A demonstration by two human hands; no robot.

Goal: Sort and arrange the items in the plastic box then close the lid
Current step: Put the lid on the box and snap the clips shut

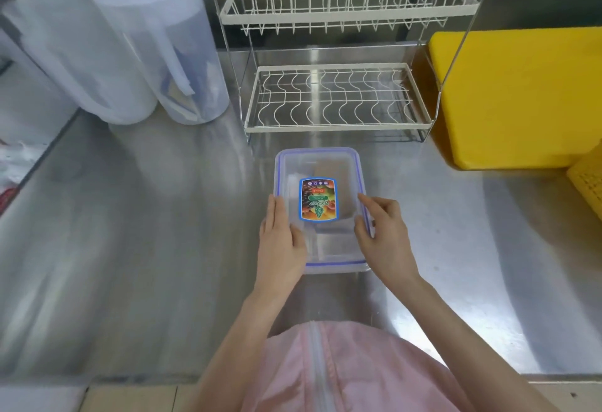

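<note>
A clear plastic box (pixel 329 266) stands on the steel counter in front of me, with its blue-rimmed lid (pixel 321 164) lying on top. A colourful label (pixel 318 200) is stuck on the lid's middle. Blurred items show through the lid, one of them brownish. My left hand (pixel 280 239) lies flat along the lid's left edge with straight fingers. My right hand (pixel 384 236) is at the right edge, its fingers bent over the lid's rim and side clip.
A white two-tier wire dish rack (pixel 335 99) stands just behind the box. Rolls of clear plastic bags (pixel 156 53) are at the back left. A yellow crate (pixel 514 95) and a yellow basket (pixel 586 180) sit at the right. The counter's front edge is near my body.
</note>
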